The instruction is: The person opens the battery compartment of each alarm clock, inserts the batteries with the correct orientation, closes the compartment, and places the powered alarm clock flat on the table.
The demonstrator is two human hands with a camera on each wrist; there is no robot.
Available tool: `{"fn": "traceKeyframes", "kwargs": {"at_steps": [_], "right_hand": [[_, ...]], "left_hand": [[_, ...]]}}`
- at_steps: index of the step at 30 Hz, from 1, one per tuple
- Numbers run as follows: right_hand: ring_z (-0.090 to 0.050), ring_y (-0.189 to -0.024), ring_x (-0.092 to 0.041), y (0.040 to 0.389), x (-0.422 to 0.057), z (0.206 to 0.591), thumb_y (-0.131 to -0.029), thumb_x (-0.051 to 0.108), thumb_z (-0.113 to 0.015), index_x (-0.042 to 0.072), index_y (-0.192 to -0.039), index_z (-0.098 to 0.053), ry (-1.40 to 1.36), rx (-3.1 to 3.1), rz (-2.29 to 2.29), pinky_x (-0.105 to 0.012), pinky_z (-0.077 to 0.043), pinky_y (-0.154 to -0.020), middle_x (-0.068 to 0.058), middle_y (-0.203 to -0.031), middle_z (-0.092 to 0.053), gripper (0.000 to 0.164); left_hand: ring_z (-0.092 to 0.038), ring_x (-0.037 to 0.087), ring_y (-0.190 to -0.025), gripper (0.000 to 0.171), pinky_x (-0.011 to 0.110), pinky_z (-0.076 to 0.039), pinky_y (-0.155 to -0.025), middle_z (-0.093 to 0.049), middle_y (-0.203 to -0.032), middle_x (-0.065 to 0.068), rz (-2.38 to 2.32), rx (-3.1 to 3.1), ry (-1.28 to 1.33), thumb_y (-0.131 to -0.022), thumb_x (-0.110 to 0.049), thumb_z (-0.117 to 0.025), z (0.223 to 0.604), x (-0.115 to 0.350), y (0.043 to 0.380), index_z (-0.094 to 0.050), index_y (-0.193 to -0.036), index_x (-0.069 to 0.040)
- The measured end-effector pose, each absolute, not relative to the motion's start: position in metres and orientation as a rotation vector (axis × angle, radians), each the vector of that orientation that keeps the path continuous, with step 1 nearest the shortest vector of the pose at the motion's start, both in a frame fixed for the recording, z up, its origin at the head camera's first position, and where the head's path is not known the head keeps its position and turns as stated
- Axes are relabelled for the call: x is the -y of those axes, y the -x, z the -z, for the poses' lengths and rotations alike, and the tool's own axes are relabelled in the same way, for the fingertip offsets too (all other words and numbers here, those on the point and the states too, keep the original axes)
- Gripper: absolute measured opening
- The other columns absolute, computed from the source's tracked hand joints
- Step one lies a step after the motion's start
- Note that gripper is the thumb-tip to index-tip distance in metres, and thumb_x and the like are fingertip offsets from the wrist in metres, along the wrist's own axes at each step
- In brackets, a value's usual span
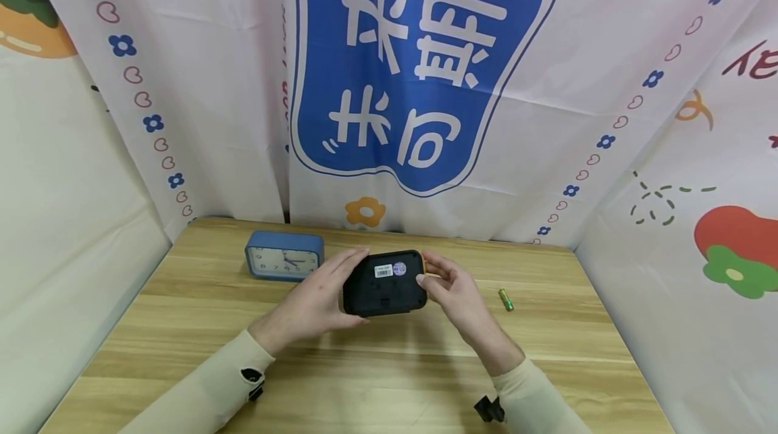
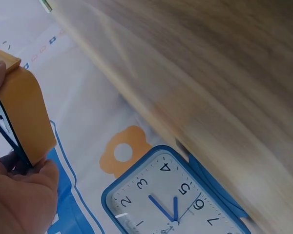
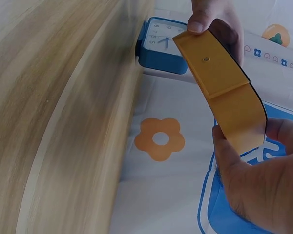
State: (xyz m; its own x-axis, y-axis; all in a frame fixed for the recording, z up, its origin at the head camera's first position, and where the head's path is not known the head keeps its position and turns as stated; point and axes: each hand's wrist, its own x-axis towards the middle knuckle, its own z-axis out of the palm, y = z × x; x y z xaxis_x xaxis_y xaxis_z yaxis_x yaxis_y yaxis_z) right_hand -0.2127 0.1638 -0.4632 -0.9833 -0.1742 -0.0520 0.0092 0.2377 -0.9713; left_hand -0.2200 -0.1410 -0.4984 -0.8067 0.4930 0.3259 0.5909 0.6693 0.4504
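Both hands hold an orange clock above the table, its black back facing up toward the head camera. Two small stickers are on that back. My left hand grips the clock's left end, with the thumb at the near edge and fingers at the far edge. At the opposite end, my right hand pinches it between thumb and fingers. The orange casing shows from below in the right wrist view. Only a sliver of its white face appears in the left wrist view; the rest is hidden.
A blue clock stands at the back left of the wooden table, close behind my left hand. One green battery lies to the right of my right hand. Printed cloth hangs along the table's back edge.
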Motion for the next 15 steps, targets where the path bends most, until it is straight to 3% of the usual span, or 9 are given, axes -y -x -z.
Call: {"fn": "traceKeyframes", "kwargs": {"at_steps": [5,15], "right_hand": [[-0.073,-0.148,-0.04,0.215,-0.165,0.467,-0.115,0.019,-0.072,0.001,-0.174,-0.052,0.17,-2.337,1.79,-0.049,-0.066,-0.12,-0.029,-0.165,-0.065,0.065],[-0.071,-0.15,-0.047,0.219,-0.172,0.478,-0.116,0.015,-0.071,-0.004,-0.17,-0.055,0.304,-2.444,1.609,-0.051,-0.067,-0.118,-0.03,-0.166,-0.065,0.059]], "left_hand": [[-0.065,0.037,-0.154,0.128,0.059,-0.06,-0.128,-0.053,-0.179,0.013,0.878,2.753,0.881,-0.079,-0.036,-0.114,0.497,0.141,0.219,-0.041,-0.182,-0.013],[-0.071,0.026,-0.137,0.124,0.054,-0.065,-0.117,-0.064,-0.164,0.007,0.865,2.846,0.838,-0.076,-0.045,-0.114,0.495,0.14,0.213,-0.05,-0.177,-0.012]]}}
